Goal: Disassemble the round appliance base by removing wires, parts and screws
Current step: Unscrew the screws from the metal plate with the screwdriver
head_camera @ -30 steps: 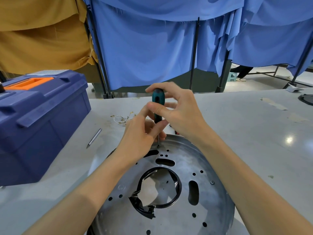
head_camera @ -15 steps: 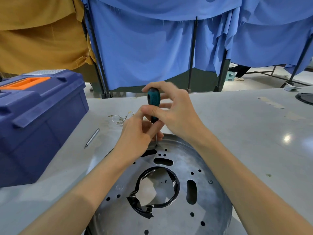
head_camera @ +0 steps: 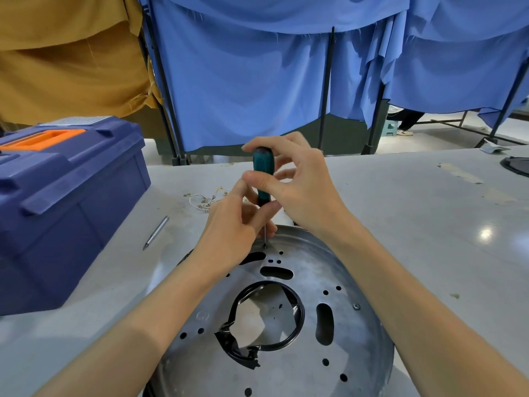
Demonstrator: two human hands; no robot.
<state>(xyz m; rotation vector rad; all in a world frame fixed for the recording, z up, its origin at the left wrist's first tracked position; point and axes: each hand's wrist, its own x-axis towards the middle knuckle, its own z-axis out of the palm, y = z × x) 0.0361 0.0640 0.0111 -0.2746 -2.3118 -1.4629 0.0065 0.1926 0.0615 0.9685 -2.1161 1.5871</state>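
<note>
far left, a blue toolbox (head_camera: 65,202) with an orange handle is sitting lid-down on the grey table (head_camera: 429,224). just beside it a thin metal rod (head_camera: 156,232) is lying on the tabletop. behind that, a small tangle of pale wires (head_camera: 206,200) is lying loose, apart from the base.

now the middle, where the work is. the left hand (head_camera: 232,227) is reaching in with its fingers curled round the lower end of the screwdriver (head_camera: 263,173), thumb up against the handle. the screwdriver is standing nearly upright, teal and black, with its tip resting on the base (head_camera: 286,325) close to the far rim. whether a screw is under the tip is too small to tell. the right hand (head_camera: 300,193) is pinching the top of the handle with thumb and fingertips.

the base, a round metal plate full of holes and slots, is lying flat on the table right in front of the person, between both forearms. a black ring (head_camera: 257,348) is sitting in its big centre hole. toward its right edge a screw (head_camera: 356,306) is showing in the plate. far right, at the table's edge, a dark round part (head_camera: 515,166) is only partly in view.
</note>
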